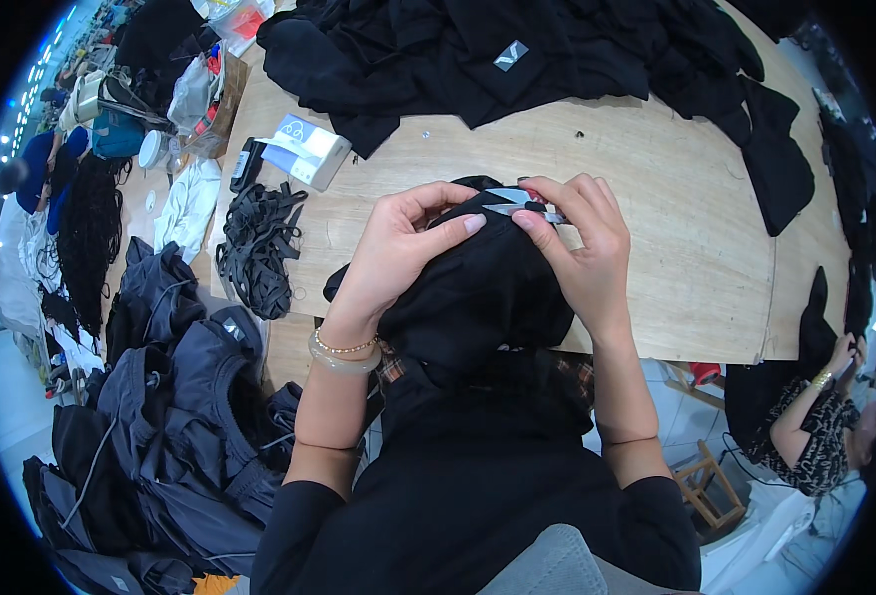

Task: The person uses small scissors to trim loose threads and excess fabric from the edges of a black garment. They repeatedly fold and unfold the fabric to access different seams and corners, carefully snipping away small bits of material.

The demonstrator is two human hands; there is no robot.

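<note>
A black garment [478,293] is bunched over the near edge of the wooden table and hangs toward my lap. My left hand [393,243] pinches its upper edge between thumb and fingers. Small thread snips [505,201] with silver blades and a bit of red are held in my right hand [592,243]. Their blades point left, lying against the cloth close to my left thumb. Whether they touch a thread is too small to tell.
Black garments [438,59] are heaped across the table's far side. Left of me lie a tissue pack [309,154], a tangle of dark strips [259,253] and a pile of dark grey clothes [175,416]. A person [810,436] sits at the right, near a wooden stool [691,486].
</note>
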